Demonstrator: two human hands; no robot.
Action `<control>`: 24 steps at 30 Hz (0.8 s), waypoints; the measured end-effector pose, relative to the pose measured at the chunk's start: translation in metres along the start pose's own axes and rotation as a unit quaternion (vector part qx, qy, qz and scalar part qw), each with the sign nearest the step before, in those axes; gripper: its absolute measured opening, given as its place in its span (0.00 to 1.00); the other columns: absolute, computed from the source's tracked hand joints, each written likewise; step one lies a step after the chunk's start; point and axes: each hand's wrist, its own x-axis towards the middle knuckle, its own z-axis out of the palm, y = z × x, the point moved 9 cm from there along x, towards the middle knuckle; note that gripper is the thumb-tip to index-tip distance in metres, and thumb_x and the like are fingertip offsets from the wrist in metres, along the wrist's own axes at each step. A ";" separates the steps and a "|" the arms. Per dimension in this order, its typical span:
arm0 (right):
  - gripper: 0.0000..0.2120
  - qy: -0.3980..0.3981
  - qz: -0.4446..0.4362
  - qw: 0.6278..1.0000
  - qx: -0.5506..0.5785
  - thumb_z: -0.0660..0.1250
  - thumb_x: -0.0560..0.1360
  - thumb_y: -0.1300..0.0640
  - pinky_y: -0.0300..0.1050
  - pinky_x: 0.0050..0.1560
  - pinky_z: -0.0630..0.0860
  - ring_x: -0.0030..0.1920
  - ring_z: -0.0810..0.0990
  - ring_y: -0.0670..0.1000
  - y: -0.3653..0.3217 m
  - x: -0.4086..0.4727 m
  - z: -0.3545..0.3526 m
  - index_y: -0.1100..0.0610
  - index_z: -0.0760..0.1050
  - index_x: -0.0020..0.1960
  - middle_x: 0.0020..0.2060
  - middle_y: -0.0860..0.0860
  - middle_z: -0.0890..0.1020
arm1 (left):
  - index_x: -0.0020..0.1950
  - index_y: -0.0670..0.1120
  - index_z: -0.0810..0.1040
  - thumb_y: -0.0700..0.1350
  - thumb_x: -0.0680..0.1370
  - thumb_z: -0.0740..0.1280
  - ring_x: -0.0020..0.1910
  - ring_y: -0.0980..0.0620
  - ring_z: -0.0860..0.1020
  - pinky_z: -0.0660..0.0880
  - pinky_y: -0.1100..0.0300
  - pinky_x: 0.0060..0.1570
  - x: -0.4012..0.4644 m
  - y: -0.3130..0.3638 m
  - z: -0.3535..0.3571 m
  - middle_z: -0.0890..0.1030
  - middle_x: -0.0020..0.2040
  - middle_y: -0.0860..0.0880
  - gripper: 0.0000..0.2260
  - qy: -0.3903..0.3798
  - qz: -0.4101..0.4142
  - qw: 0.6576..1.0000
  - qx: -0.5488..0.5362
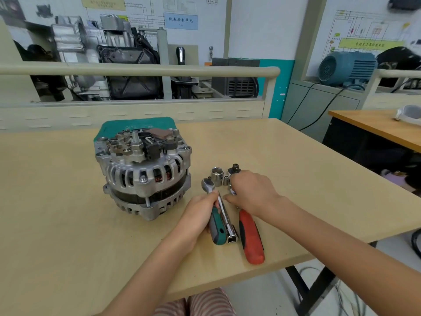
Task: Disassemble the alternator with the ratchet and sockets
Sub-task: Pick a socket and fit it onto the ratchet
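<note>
Head view, what's on the bench?

— Silver finned alternator [143,172] with copper windings, standing on the pale wooden table [68,224], rear terminals up, a teal mat [136,124] behind it.

— And the hands?

— Left hand [198,215] grips the green-handled chrome ratchet [215,215] just right of the alternator. Right hand [252,192] rests curled over the head of the red-handled ratchet [251,238]; what its fingers hold, I cannot tell.

— Sockets?

— Large chrome socket [217,175], a small one [226,179] and a dark adapter [235,168] cluster by the right fingers; a chrome extension bar [227,222] lies between both handles.
</note>
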 end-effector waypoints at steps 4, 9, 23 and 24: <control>0.11 -0.029 0.037 0.999 0.011 0.62 0.77 0.54 0.43 0.42 0.67 0.54 0.78 0.57 -0.002 0.010 0.008 0.61 0.74 0.54 0.54 0.56 0.77 | 0.36 0.46 0.68 0.50 0.81 0.59 0.32 0.52 0.71 0.66 0.59 0.36 0.000 -0.001 -0.004 0.72 0.35 0.46 0.15 0.008 0.008 1.000 -0.027; 0.04 -0.044 0.061 0.997 0.035 0.61 0.78 0.60 0.42 0.40 0.67 0.52 0.78 0.56 -0.006 0.013 0.018 0.58 0.74 0.50 0.51 0.55 0.78 | 0.37 0.45 0.68 0.50 0.81 0.59 0.29 0.54 0.71 0.67 0.62 0.33 0.000 -0.004 -0.005 0.73 0.33 0.48 0.15 0.011 0.011 0.999 -0.036; 0.11 -0.040 0.171 0.837 0.517 0.52 0.78 0.61 0.38 0.26 0.70 0.27 0.72 0.50 0.046 0.022 0.006 0.59 0.64 0.37 0.31 0.53 0.70 | 0.35 0.46 0.68 0.50 0.81 0.58 0.27 0.55 0.71 0.68 0.66 0.29 -0.001 -0.006 -0.004 0.73 0.32 0.48 0.16 0.007 0.000 0.999 -0.037; 0.11 -0.038 0.135 0.906 0.399 0.54 0.78 0.58 0.38 0.25 0.68 0.28 0.72 0.50 0.043 0.025 0.003 0.59 0.63 0.37 0.32 0.52 0.69 | 0.35 0.46 0.68 0.49 0.81 0.58 0.28 0.54 0.71 0.68 0.65 0.31 -0.001 -0.005 -0.004 0.73 0.33 0.48 0.16 0.007 0.001 0.999 -0.038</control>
